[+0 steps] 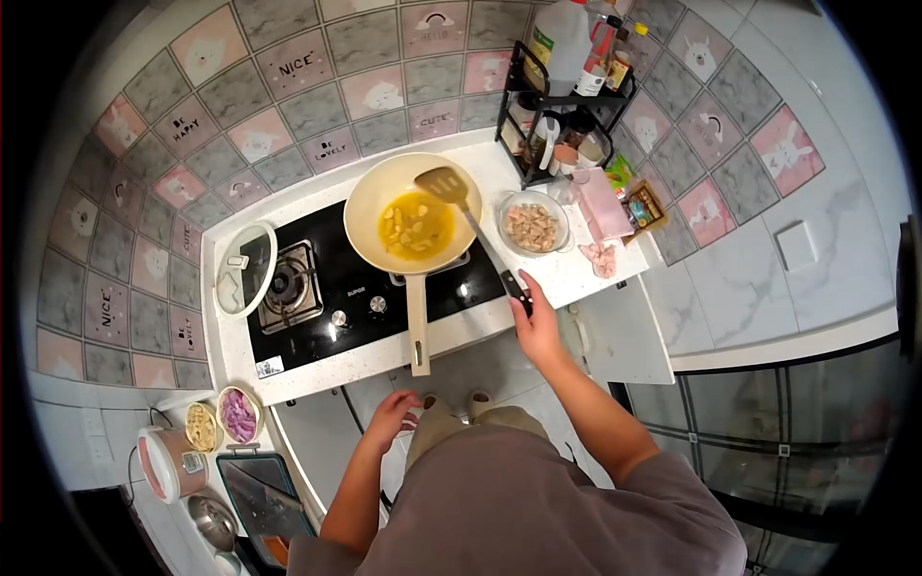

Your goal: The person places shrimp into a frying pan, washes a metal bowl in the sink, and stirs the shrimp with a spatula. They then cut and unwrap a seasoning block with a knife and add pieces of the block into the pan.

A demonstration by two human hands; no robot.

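My right hand [539, 328] is closed round the black handle of a slotted spatula [444, 186], whose brown head is over the right rim of a cream frying pan [361, 227]. Yellow oil with several pale pieces [415, 227] lies in the pan, which rests on the black gas hob [331, 257] with its handle toward me. Near the pan handle's end, below the counter edge, my left hand [392, 419] hangs with its fingers apart and nothing in it. A glass bowl of pinkish meat pieces [531, 227] is right of the pan.
Left of the bare burner [288, 284] leans a glass lid [246, 269]. A black rack [523, 86] with bottles stands behind the bowl, near a pink box [603, 204]. At lower left are bowls of purple pieces [238, 416] and pale slices [202, 427], and a cutting board [264, 490].
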